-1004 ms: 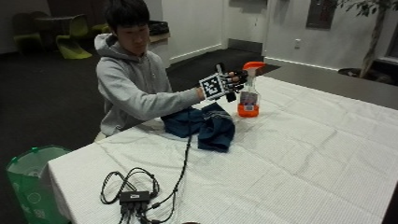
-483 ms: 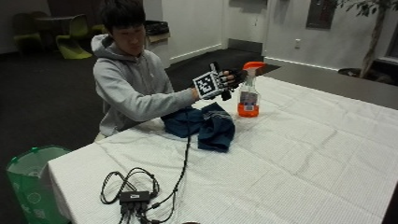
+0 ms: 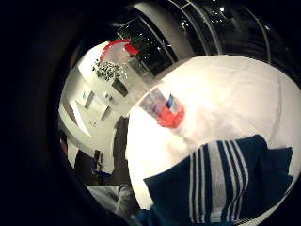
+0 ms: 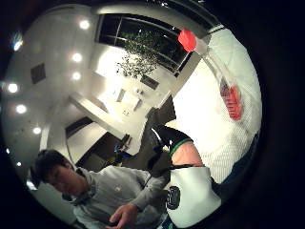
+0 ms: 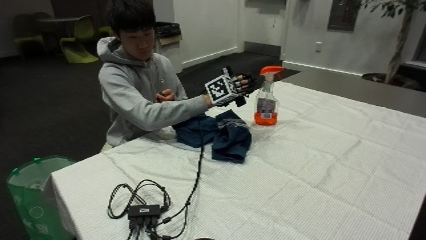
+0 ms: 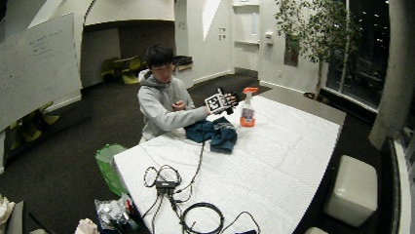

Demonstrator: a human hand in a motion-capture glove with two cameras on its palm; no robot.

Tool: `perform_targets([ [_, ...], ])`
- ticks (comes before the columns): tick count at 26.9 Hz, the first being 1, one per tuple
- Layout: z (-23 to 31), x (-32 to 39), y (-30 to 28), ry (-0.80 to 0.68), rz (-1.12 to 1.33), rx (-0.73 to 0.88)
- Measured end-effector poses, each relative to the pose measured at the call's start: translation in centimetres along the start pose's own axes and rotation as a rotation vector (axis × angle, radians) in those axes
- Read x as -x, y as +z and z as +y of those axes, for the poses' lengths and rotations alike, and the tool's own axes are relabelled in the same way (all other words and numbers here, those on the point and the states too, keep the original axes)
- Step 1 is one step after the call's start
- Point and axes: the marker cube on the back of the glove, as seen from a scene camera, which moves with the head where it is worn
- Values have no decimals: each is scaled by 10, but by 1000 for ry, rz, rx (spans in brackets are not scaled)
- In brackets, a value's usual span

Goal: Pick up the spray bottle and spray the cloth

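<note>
A person in a grey hooded sweatshirt [image 5: 136, 97] sits at the long side of a table covered with a white textured cloth [image 5: 319, 165]. The black-gloved right hand [image 5: 238, 88] is raised above the table, just beside the upper part of a clear plastic spray bottle with an orange-red trigger head and orange liquid at its bottom [image 5: 266, 102]; the fingers look spread and roughly straight, reaching toward the bottle's neck, and they hold nothing, though whether a fingertip touches the bottle cannot be told. The bottle stands upright on the table, near the far edge, apart from the crumpled dark blue cloth with white stripes [image 5: 219, 134] that lies on the table in front of the person. In the little finger side palm view the bottle [image 3: 157, 106] appears just beyond the striped cloth [image 3: 221, 186], standing on the white table covering. The thumb side palm view shows the bottle [image 4: 224, 83] at the rim of the picture. The person's bare left hand [image 5: 164, 95] is held up loosely curled at the chest. A bundle of black cables with a small black box [image 5: 148, 207] lies at the near end of the table, and a green bin [image 5: 33, 197] stands on the floor beside it.
</note>
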Motion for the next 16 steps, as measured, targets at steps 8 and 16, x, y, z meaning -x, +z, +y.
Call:
perform_targets([
  [8, 0, 5, -3, -20, -6, -14],
  [16, 14, 19, -12, -64, 24, -21],
])
